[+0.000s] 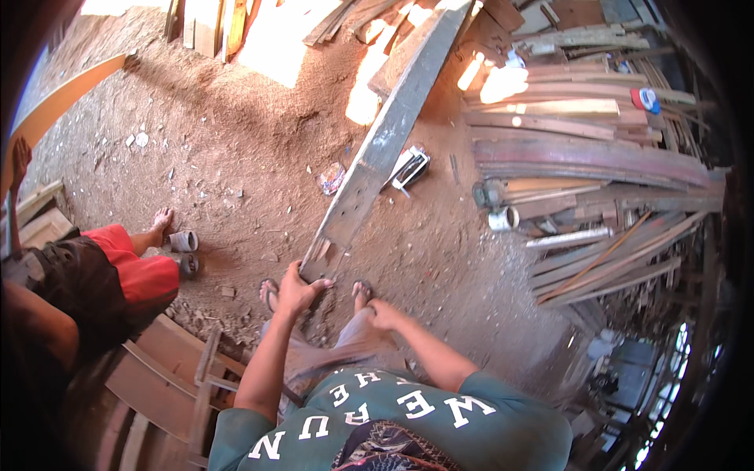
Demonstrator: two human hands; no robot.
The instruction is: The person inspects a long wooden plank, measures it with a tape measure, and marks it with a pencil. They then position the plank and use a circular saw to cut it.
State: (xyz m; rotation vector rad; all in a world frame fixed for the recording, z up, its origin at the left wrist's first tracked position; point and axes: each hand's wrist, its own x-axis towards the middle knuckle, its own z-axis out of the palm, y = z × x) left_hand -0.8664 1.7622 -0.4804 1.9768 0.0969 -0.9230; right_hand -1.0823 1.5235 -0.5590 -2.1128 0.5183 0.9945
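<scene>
My left hand (298,292) is closed round the near end of a long grey wooden plank (377,153), with the thumb spread across it. The plank slants away from me, up and to the right, to the far edge of the view. Its near end looks rough and chipped. My right hand (383,315) holds nothing and rests on my right knee, its fingers lying over the trouser leg. Both feet, in sandals, are on the dirt just beyond my knees.
Stacked boards (589,161) fill the right side, with a white can (503,218) beside them. A black-and-white object (410,168) lies by the plank. At left sits another person in red shorts (133,263), hand on a curved orange board (75,93). Wooden frames (161,377) stand lower left.
</scene>
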